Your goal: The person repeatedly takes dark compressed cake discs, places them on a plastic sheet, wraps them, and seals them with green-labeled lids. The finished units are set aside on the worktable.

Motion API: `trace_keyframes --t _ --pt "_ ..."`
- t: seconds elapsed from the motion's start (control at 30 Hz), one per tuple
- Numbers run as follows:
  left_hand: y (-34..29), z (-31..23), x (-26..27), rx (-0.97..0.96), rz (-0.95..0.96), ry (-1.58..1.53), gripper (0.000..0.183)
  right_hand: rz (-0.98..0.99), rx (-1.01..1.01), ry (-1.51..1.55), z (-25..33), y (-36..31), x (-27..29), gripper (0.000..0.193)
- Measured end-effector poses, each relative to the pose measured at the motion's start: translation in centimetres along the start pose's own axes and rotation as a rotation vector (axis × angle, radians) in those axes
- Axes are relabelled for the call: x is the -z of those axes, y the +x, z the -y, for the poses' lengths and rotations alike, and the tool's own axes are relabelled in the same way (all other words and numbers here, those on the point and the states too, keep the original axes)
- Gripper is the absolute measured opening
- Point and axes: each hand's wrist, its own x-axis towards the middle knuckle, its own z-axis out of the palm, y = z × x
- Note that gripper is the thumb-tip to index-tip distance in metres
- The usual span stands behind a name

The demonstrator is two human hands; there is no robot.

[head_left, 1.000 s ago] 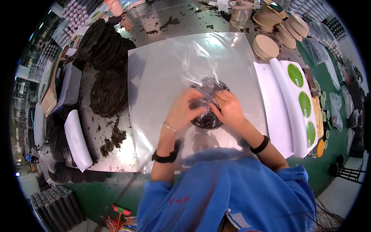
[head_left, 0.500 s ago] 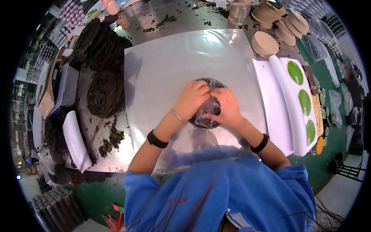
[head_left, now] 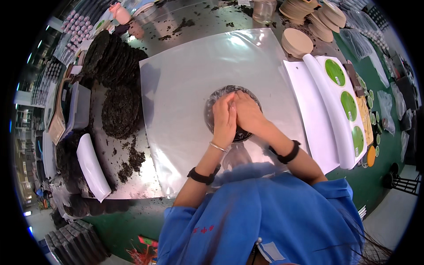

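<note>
Pressing together, your left hand (head_left: 224, 117) and right hand (head_left: 248, 111) rest on the dark disc (head_left: 239, 135) mid-table; any pinch is hidden. Film seemingly covers it; bare discs (head_left: 120, 112) at nine o'clock look untouched.

The table (head_left: 205, 31) is bare metal, smooth with a dull silvery sheen. The clear plastic sheet (head_left: 185, 84) over it is thin and glossy, rippled into bright highlights near its far edge. The black disc (head_left: 209, 114) shines under clear film, while the dark stacked cakes (head_left: 110, 59) and loose crumbs (head_left: 132, 163) are rough and matt. The white curled sheet (head_left: 92, 168) looks smooth and slightly glossy; the paper (head_left: 302, 106) opposite is flat white. The round tan pieces (head_left: 297, 42) are matt, like card or wood. The blue shirt (head_left: 260, 212) is soft matt cloth, and the thin bracelet (head_left: 219, 146) gleams like metal.
</note>
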Motion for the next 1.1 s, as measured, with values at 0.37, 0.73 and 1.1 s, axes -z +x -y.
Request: trace_keyframes --t 0.37,0.73,1.1 --pt "0.8 1.0 0.6 -0.162 0.092 0.317 0.031 -0.533 -0.270 0.121 -12.2 -16.9 16.3 0.041" --pt "1.0 0.4 0.4 -0.095 0.175 0.307 0.027 -0.158 -0.664 0.693 -12.8 -31.4 18.9 0.037" --pt "0.9 0.6 0.5 -0.095 0.168 0.333 0.026 -0.730 -0.536 -0.669 -20.1 -36.9 15.6 0.037"
